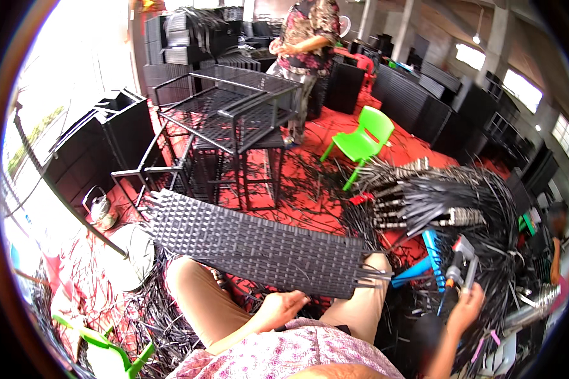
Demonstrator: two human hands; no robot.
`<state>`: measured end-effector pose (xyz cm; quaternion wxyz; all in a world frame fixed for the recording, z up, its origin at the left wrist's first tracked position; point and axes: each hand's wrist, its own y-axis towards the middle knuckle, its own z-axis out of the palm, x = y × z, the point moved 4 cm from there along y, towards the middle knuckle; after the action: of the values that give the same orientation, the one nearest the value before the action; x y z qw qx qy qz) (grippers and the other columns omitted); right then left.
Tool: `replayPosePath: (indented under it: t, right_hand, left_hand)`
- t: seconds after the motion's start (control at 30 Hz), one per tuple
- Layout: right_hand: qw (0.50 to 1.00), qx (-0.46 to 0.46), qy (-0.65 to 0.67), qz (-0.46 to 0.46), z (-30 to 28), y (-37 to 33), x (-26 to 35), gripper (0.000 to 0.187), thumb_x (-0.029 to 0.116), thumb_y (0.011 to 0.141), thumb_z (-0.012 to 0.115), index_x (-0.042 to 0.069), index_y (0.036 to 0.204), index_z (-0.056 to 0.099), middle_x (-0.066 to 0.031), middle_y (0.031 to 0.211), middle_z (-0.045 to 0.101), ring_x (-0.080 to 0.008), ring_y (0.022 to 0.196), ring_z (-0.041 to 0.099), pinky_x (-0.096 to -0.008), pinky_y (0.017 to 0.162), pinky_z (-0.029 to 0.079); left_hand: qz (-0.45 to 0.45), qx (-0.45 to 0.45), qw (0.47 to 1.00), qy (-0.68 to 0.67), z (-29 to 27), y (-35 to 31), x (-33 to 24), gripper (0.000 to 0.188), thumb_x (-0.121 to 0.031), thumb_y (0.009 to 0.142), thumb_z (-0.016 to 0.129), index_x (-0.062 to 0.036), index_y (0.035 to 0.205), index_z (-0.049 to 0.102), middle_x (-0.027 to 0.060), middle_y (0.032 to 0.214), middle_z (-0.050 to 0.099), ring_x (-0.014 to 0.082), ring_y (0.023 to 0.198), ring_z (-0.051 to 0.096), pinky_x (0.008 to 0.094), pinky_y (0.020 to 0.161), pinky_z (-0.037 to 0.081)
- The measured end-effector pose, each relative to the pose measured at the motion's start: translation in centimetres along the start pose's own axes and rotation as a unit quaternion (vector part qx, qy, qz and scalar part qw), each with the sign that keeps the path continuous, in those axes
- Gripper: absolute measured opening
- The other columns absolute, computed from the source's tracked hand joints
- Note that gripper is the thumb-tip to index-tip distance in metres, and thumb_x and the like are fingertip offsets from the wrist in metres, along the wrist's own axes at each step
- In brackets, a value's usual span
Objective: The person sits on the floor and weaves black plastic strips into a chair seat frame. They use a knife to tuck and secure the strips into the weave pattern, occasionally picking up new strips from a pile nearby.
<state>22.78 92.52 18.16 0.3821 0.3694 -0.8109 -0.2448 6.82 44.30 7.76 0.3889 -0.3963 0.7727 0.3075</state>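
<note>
A black woven strip panel [253, 243] lies across my thighs, tilted down toward the right, with loose strip ends [376, 276] sticking out at its right end. At the panel's near edge is my left hand [283, 309], its fingers closed on the rim; the thumb side is partly hidden. Off to the right, my right hand [466, 308] is wrapped around the handle of a silver-grey staple gun [461, 260] with a red patch on top. The staple gun stands apart from the panel, beside a blue plastic frame [431, 262].
Black metal frames [237, 120] stand ahead on the red floor, with a green chair [363, 136] to their right. A heap of black strips [449, 196] lies at right. Another person [306, 47] stands at the back. Left are a kettle [98, 205] and a green chair [107, 350].
</note>
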Motion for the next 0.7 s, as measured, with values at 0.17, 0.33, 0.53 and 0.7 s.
replayPosePath:
  t: [0.17, 0.33, 0.53, 0.7]
  right_hand:
    - [0.822, 0.392, 0.394, -0.128, 7.8, -7.3, 25.8, 0.017, 0.012, 0.091, 0.066, 0.003, 0.104, 0.071, -0.01, 0.098, 0.071, -0.0228, 0.094, 0.068, -0.037, 0.086, 0.053]
    - [0.618, 0.489, 0.429, -0.442, 10.4, -15.0, 35.7, 0.032, 0.034, 0.098, 0.061, 0.006, 0.111, 0.068, -0.0116, 0.094, 0.073, -0.03, 0.082, 0.071, -0.0392, 0.073, 0.054]
    - [0.614, 0.407, 0.453, -0.503, 9.7, -13.1, 36.5, 0.021, 0.028, 0.082, 0.079, 0.009, 0.078, 0.072, -0.0042, 0.074, 0.07, -0.0233, 0.064, 0.068, -0.0353, 0.059, 0.053]
    - [0.71, 0.412, 0.425, -0.382, 8.4, -5.1, 33.6, 0.018, 0.019, 0.075, 0.081, 0.007, 0.069, 0.07, -0.006, 0.067, 0.068, -0.0227, 0.059, 0.066, -0.0339, 0.058, 0.051]
  left_hand:
    - [0.147, 0.036, 0.987, 0.05, 0.1, 0.3, -2.6, 0.018, -0.023, 0.097, 0.062, -0.0061, 0.102, 0.068, 0.0163, 0.081, 0.07, 0.0364, 0.072, 0.069, 0.045, 0.061, 0.056]
    - [0.134, -0.085, 0.986, 0.053, -4.7, -1.8, -4.6, 0.015, -0.018, 0.094, 0.066, -0.005, 0.1, 0.069, 0.0134, 0.077, 0.066, 0.0329, 0.067, 0.067, 0.0418, 0.06, 0.054]
    - [0.018, -0.213, 0.972, 0.094, -12.5, -6.1, -4.2, 0.021, -0.024, 0.084, 0.079, -0.0045, 0.087, 0.072, 0.0093, 0.076, 0.067, 0.0262, 0.068, 0.068, 0.0361, 0.062, 0.052]
    - [-0.084, -0.351, 0.922, 0.139, -17.2, -10.3, -2.8, 0.022, -0.021, 0.08, 0.083, -0.0027, 0.08, 0.071, 0.0097, 0.072, 0.067, 0.0218, 0.065, 0.066, 0.0336, 0.06, 0.05]
